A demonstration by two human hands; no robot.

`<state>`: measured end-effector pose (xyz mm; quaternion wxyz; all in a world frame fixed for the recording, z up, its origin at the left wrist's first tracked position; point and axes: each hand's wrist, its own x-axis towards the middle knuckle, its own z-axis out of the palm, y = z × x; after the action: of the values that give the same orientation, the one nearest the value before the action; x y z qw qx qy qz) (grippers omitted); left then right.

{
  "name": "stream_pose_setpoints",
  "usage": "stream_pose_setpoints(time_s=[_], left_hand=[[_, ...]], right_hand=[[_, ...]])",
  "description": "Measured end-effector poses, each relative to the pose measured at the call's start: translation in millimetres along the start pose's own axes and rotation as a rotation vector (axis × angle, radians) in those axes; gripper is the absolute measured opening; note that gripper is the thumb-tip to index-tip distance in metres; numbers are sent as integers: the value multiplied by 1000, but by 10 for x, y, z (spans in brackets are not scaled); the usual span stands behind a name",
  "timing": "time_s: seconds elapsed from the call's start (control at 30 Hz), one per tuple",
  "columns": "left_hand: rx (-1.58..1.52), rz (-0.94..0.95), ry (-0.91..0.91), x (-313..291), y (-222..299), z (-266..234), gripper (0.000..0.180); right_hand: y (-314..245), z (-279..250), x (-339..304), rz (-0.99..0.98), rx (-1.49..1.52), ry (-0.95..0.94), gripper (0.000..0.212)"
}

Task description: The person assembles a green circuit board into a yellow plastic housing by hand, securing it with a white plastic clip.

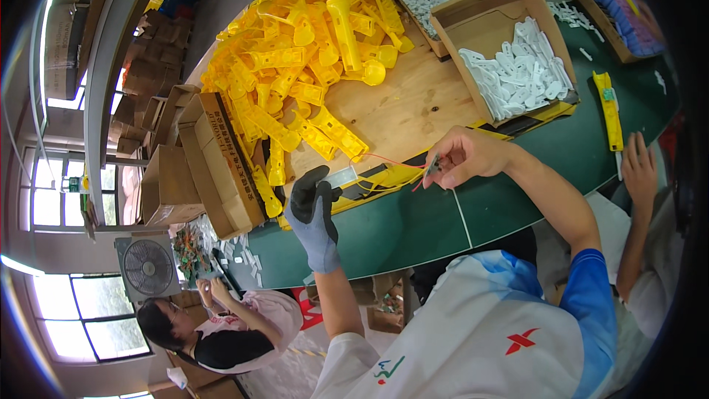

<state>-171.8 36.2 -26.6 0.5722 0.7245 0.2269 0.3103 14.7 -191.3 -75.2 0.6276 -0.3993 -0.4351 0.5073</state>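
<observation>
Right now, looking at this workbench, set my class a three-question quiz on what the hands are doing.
1. True or false: the left hand wears a dark glove.
2. Which hand pinches the small part with red wires: A left, B right?
3. What colour are the plastic parts in the open cardboard box?

Key: 1 true. 2 B, the bare right hand. 3 white parts.
</observation>
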Motion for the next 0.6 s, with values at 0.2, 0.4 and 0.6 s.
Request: stream_pose_setpoints(time_s=[0.2,0.4,0.6], left_hand=[[98,-71,-130,25,-120,-104,17],[417,251,-429,-116,-121,396,45],[312,522,-567,-49,-146,786,52]], right_hand=[[159,-82,10,-49,7,218,27],[156,-170,11,-3,151,170,34],[7,-71,39,81,107,116,36]])
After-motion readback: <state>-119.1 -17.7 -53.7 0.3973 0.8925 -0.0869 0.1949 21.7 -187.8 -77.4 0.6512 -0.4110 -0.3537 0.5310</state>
